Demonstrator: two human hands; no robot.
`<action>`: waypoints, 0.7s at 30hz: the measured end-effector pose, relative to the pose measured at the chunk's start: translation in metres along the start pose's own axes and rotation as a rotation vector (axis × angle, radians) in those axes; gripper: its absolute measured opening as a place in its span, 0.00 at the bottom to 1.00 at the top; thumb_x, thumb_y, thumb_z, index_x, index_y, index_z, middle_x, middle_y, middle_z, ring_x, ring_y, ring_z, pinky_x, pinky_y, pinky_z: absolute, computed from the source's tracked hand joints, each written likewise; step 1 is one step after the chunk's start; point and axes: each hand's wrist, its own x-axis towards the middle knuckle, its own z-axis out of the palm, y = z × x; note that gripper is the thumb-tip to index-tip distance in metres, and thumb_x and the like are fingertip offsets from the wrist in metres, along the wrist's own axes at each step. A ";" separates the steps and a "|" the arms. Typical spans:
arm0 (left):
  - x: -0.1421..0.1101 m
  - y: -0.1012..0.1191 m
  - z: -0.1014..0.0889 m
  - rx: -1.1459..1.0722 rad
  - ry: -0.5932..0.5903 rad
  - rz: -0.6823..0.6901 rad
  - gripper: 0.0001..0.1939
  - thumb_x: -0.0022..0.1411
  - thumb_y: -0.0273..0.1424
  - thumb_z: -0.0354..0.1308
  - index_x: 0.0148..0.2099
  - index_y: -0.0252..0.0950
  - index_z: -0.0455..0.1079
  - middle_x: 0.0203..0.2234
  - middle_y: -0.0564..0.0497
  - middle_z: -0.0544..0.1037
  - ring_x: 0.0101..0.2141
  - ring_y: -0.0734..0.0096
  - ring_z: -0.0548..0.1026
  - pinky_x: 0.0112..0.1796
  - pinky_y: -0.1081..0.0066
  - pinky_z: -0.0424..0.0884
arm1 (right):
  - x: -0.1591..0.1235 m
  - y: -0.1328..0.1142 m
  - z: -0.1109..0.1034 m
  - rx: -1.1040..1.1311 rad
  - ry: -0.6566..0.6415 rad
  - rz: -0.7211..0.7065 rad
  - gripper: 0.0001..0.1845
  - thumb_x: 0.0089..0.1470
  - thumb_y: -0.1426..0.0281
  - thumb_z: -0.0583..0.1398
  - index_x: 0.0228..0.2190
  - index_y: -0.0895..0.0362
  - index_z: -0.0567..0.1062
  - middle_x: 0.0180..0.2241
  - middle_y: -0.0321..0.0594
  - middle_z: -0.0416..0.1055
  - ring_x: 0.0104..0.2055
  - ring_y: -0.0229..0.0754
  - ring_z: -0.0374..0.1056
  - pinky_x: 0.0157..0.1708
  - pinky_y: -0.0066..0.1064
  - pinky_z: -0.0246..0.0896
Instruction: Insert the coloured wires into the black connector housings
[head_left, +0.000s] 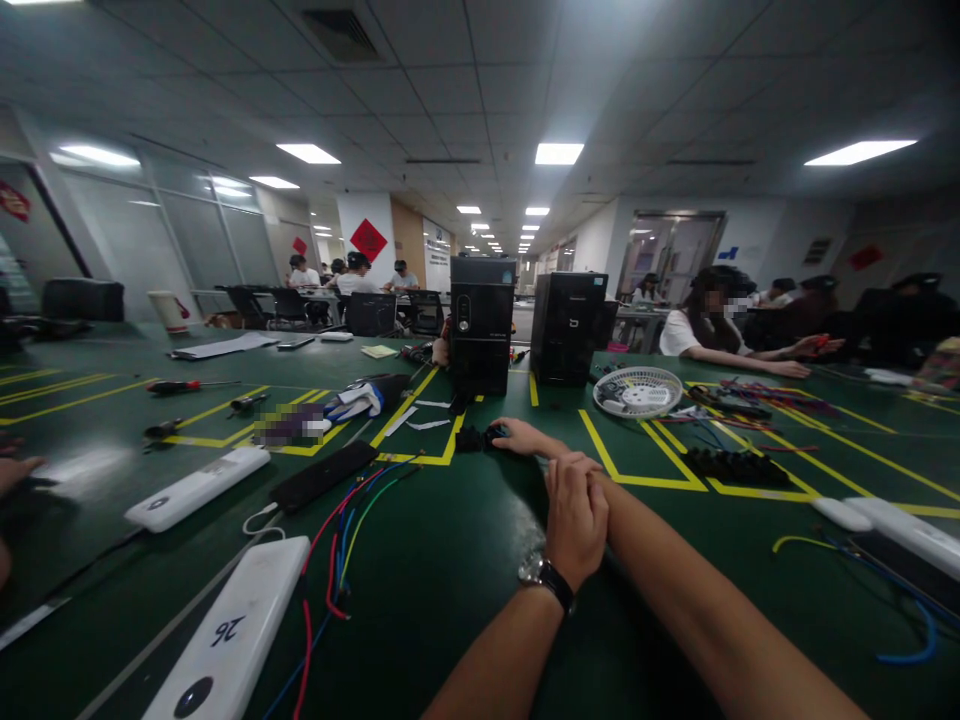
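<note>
My right hand [519, 437] reaches forward over the green tabletop, its fingers curled round a small black part [496, 434]. Beside that part sits another small black piece [470, 440]; both are too dark and small to name. My left hand [576, 505], with a wristwatch above it, lies across my right forearm near the wrist, fingers bent over it. Left of my arms, loose red, blue and green wires [349, 535] trail over the table. Two black computer-like cases [482, 325] stand upright just beyond my right hand.
White power banks [232, 620] and a black bar [324, 476] lie at left, near a screwdriver [184, 386] and gloves [360, 400]. To the right are a white round basket [637, 391], black blocks [739, 467] and wire bundles. Another person's hand [19, 467] shows at the left edge.
</note>
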 end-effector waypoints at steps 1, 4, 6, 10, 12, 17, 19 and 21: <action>0.000 0.000 0.000 -0.003 -0.001 0.002 0.12 0.61 0.22 0.46 0.45 0.38 0.62 0.42 0.45 0.70 0.45 0.61 0.66 0.48 0.57 0.62 | 0.000 -0.001 0.001 0.011 0.002 0.000 0.15 0.57 0.65 0.57 0.44 0.61 0.71 0.44 0.43 0.70 0.44 0.42 0.67 0.45 0.37 0.61; 0.000 0.000 0.001 -0.010 -0.008 -0.010 0.12 0.62 0.22 0.45 0.45 0.38 0.61 0.42 0.45 0.69 0.45 0.61 0.66 0.49 0.56 0.61 | 0.004 -0.002 0.004 0.040 0.003 -0.001 0.15 0.58 0.64 0.57 0.44 0.60 0.70 0.45 0.42 0.68 0.44 0.44 0.67 0.43 0.42 0.64; 0.000 0.000 0.002 -0.010 -0.005 -0.023 0.12 0.61 0.22 0.45 0.46 0.38 0.61 0.42 0.45 0.69 0.45 0.61 0.66 0.49 0.56 0.61 | 0.006 -0.001 0.006 0.056 0.006 0.002 0.16 0.57 0.64 0.58 0.46 0.59 0.69 0.46 0.43 0.68 0.45 0.44 0.67 0.44 0.41 0.64; 0.000 0.001 0.000 -0.013 -0.024 0.013 0.13 0.60 0.22 0.46 0.47 0.38 0.61 0.43 0.45 0.68 0.46 0.62 0.65 0.48 0.57 0.61 | 0.007 -0.001 0.006 0.097 0.035 0.031 0.32 0.49 0.69 0.64 0.54 0.61 0.63 0.44 0.46 0.70 0.44 0.44 0.67 0.45 0.35 0.61; -0.002 0.004 -0.001 0.006 -0.061 0.074 0.14 0.60 0.23 0.47 0.48 0.37 0.61 0.44 0.44 0.68 0.46 0.61 0.65 0.48 0.57 0.62 | 0.002 -0.001 0.003 0.130 0.058 0.057 0.31 0.51 0.71 0.61 0.56 0.63 0.61 0.42 0.47 0.71 0.41 0.43 0.68 0.42 0.31 0.61; -0.021 0.027 0.013 0.047 -0.239 0.333 0.15 0.58 0.27 0.49 0.48 0.38 0.64 0.44 0.45 0.70 0.46 0.63 0.67 0.47 0.61 0.63 | -0.025 -0.014 0.006 0.260 -0.041 0.127 0.16 0.59 0.72 0.48 0.45 0.64 0.69 0.28 0.42 0.72 0.25 0.36 0.68 0.27 0.26 0.62; -0.036 0.040 0.026 0.021 -0.283 0.474 0.11 0.58 0.34 0.51 0.44 0.40 0.66 0.46 0.48 0.71 0.46 0.63 0.68 0.47 0.62 0.63 | -0.037 -0.028 0.016 0.325 -0.126 0.138 0.15 0.59 0.71 0.48 0.43 0.64 0.69 0.25 0.40 0.71 0.21 0.35 0.66 0.24 0.26 0.63; -0.054 0.052 0.037 -0.008 -0.304 0.595 0.09 0.57 0.40 0.54 0.38 0.43 0.68 0.48 0.53 0.72 0.47 0.63 0.68 0.46 0.62 0.64 | -0.046 -0.047 0.031 0.392 -0.194 0.128 0.15 0.60 0.70 0.49 0.44 0.63 0.69 0.30 0.43 0.73 0.25 0.35 0.69 0.26 0.27 0.66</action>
